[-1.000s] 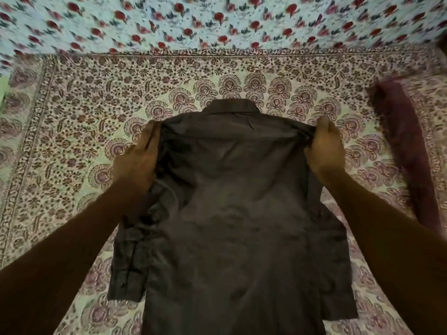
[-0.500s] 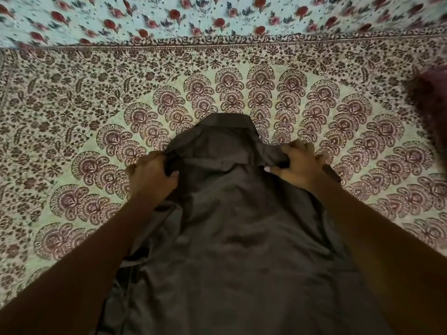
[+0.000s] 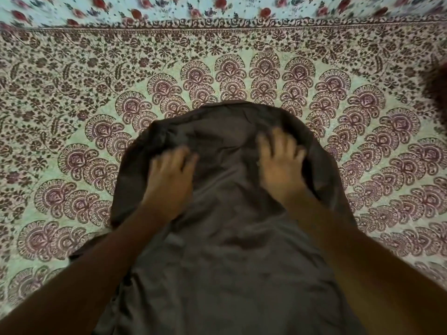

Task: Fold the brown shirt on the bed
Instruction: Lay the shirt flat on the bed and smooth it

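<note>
The brown shirt [image 3: 225, 250] lies back-side up on the patterned bed sheet [image 3: 72, 122], running from the middle of the view down past the bottom edge. Its upper end forms a rounded, rumpled edge. My left hand [image 3: 169, 180] rests flat on the shirt's upper left, fingers spread and blurred by motion. My right hand [image 3: 280, 165] lies flat on the upper right, fingers spread too. Both forearms cross the lower part of the shirt. The collar is hidden.
The bed sheet has a maroon paisley print on a pale ground. A second cloth with red flowers [image 3: 217, 6] lies along the far edge. A dark maroon object [image 3: 435, 88] shows at the right edge.
Both hands let go of the shirt's shoulders and now lie flat on the cloth, closer together. The shirt's top has come down onto the bed and the view has moved closer.
</note>
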Demonstrator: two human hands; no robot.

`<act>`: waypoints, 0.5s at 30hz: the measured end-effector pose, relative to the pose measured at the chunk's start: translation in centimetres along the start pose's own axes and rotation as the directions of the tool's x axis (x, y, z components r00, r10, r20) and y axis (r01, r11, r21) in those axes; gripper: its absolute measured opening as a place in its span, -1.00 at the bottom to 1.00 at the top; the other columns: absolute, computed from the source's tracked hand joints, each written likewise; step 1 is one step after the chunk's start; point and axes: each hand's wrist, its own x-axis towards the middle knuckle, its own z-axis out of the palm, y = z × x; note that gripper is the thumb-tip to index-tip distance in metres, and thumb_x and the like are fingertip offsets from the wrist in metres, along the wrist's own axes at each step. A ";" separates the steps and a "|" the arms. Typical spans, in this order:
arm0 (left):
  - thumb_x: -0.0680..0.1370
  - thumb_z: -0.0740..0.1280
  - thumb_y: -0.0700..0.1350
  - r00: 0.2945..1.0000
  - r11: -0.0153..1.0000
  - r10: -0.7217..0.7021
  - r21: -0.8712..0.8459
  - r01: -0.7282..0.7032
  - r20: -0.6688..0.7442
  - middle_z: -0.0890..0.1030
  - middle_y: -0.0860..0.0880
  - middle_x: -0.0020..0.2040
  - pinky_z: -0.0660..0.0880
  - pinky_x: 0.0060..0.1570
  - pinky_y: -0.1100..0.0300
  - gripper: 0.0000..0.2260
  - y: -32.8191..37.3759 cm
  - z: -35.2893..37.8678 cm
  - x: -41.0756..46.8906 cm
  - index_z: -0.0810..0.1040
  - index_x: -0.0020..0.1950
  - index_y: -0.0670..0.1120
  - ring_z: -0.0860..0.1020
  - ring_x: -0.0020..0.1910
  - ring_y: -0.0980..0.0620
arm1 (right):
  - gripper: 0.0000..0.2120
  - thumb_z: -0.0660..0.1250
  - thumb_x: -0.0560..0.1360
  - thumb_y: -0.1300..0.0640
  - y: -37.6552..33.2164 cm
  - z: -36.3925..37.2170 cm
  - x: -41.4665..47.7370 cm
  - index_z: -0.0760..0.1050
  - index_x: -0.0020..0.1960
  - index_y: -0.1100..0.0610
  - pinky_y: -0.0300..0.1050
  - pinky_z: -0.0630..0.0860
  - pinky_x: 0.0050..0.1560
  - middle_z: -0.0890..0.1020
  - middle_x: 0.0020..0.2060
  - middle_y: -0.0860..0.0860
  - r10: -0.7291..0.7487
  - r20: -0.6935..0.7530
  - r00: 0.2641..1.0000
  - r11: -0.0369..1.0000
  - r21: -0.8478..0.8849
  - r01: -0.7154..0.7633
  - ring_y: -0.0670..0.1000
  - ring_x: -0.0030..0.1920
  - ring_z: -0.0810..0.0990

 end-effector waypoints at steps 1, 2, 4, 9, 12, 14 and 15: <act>0.51 0.22 0.05 0.995 0.998 0.053 -0.036 -0.050 0.085 0.42 -0.17 0.46 0.44 0.20 -0.17 -0.45 0.7 0.8 -1.0 0.43 0.50 -0.08 0.48 0.30 -0.27 | -0.30 0.46 0.48 -0.03 -0.6 1.1 -1.6 0.33 0.56 0.05 0.34 0.42 0.26 0.34 0.54 0.20 -0.169 0.021 0.985 0.985 0.020 0.169 0.30 0.41 0.34; 0.53 0.15 0.16 0.980 0.997 0.069 -0.047 -0.061 0.185 0.40 -0.12 0.51 0.45 0.23 -0.13 -0.39 0.6 1.7 -2.0 0.37 0.55 -0.05 0.47 0.36 -0.23 | -0.35 0.39 0.54 -0.15 -0.7 2.1 -2.8 0.33 0.57 -0.03 0.31 0.43 0.26 0.32 0.57 0.13 -0.292 0.088 0.952 0.956 0.046 0.289 0.26 0.41 0.33; 0.54 0.09 0.30 0.965 1.000 0.031 -0.002 -0.031 0.262 0.30 -0.05 0.62 0.41 0.31 -0.15 -0.29 -1.6 3.3 -3.4 0.25 0.63 0.01 0.38 0.49 -0.19 | -0.40 0.14 0.60 -0.35 0.3 2.9 -3.6 0.22 0.60 -0.23 0.32 0.39 0.30 0.20 0.64 -0.02 -0.281 0.217 0.935 0.960 0.079 0.270 0.19 0.49 0.27; 0.63 0.06 0.20 0.978 0.979 0.079 0.169 -0.112 0.191 0.38 -0.13 0.58 0.31 0.37 -0.24 -0.41 -10.9 4.0 -3.3 0.32 0.60 -0.03 0.45 0.44 -0.30 | -0.39 0.07 0.64 -0.36 4.3 2.2 -1.0 0.08 0.64 -0.25 0.45 0.14 0.46 0.04 0.67 0.01 0.250 0.242 0.937 0.942 0.163 -0.293 0.22 0.60 0.08; 0.52 0.28 -0.04 0.987 0.979 -0.007 0.203 -0.026 0.159 0.43 -0.32 0.48 0.14 0.51 -0.24 -0.46 -10.9 2.0 -2.7 0.45 0.48 -0.21 0.44 0.39 -0.41 | -0.36 0.12 0.65 -0.28 2.8 1.3 -0.9 0.19 0.63 -0.01 0.43 0.17 0.46 0.11 0.63 0.23 0.221 0.185 0.957 0.967 0.085 -0.240 0.36 0.56 0.14; 0.40 0.42 -0.09 0.986 0.997 -0.010 0.075 -0.002 0.164 0.41 -0.35 0.45 0.34 0.38 -0.28 -0.39 -7.3 1.8 -3.5 0.46 0.42 -0.25 0.44 0.36 -0.40 | -0.37 0.16 0.64 -0.24 0.5 1.3 -2.8 0.29 0.58 0.09 0.39 0.30 0.38 0.21 0.59 0.28 0.077 0.116 0.990 0.994 0.073 -0.086 0.40 0.49 0.26; 0.40 0.44 -0.02 0.985 0.998 0.034 -0.054 -0.025 0.172 0.40 -0.30 0.49 0.44 0.32 -0.27 -0.35 -5.2 2.1 -4.4 0.44 0.46 -0.20 0.45 0.39 -0.36 | -0.38 0.17 0.63 -0.24 -0.7 1.5 -4.4 0.32 0.57 0.08 0.37 0.38 0.34 0.24 0.58 0.27 -0.043 0.107 0.993 0.995 0.099 0.032 0.40 0.47 0.30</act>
